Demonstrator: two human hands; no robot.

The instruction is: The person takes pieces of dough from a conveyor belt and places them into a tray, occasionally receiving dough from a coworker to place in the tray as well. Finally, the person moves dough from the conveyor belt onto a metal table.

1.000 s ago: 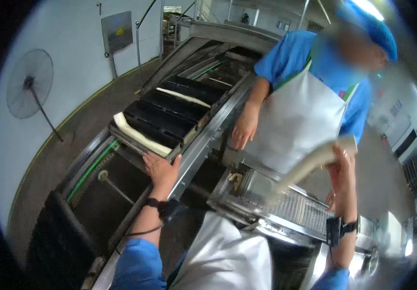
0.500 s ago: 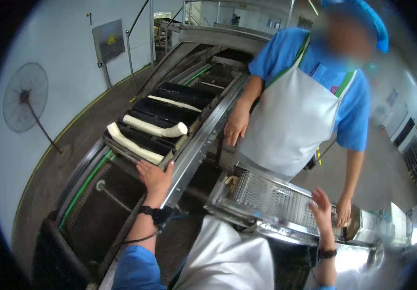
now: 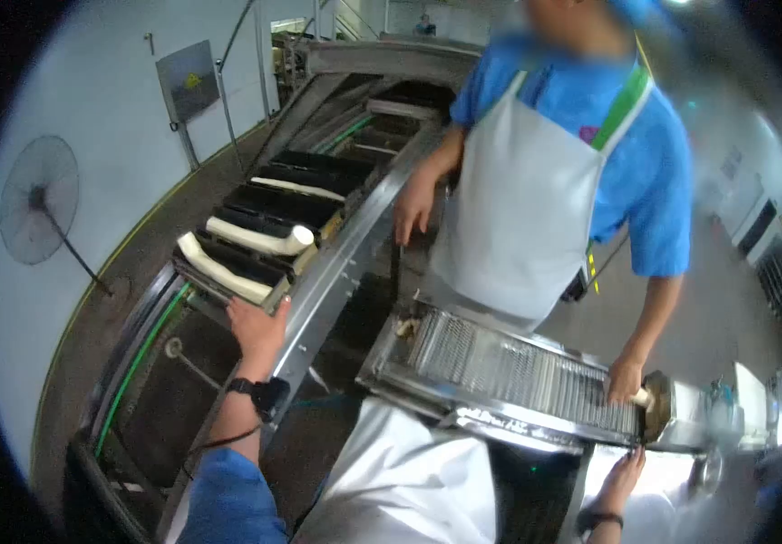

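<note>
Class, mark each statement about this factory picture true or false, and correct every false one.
1. The left hand rests at the near end of the black tray. True.
2. Pale dough lengths lie in the trays. True.
3. The right hand holds a dough length up high. False: it is low, below the steel mesh conveyor, holding nothing visible.
4. The co-worker's apron is black. False: it is white.
5. A fan stands by the wall. True.

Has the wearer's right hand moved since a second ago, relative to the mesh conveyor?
Yes. The right hand was raised above the mesh conveyor holding a dough strip; it now sits empty, low at the conveyor's near edge.
</note>
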